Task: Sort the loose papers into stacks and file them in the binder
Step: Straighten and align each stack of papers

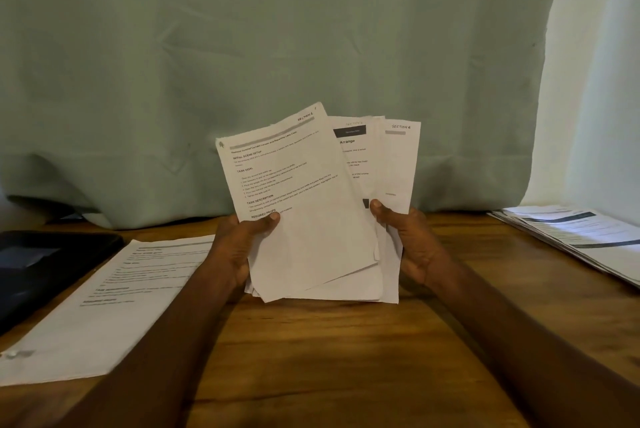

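Observation:
I hold a fanned bundle of printed white papers (311,219) upright above the wooden table (329,358). My left hand (239,247) grips the front sheet at its left edge, thumb on top. My right hand (405,240) grips the rear sheets at the right, thumb on the paper. The front sheet tilts left; two sheets behind it show handwritten section labels at their tops. A dark binder (45,265) lies at the table's left edge. One printed sheet (114,303) lies flat on the table beside the binder.
A spread stack of papers (581,237) lies at the table's far right. A pale green cloth (277,64) hangs behind the table, with a white curtain (595,81) to its right.

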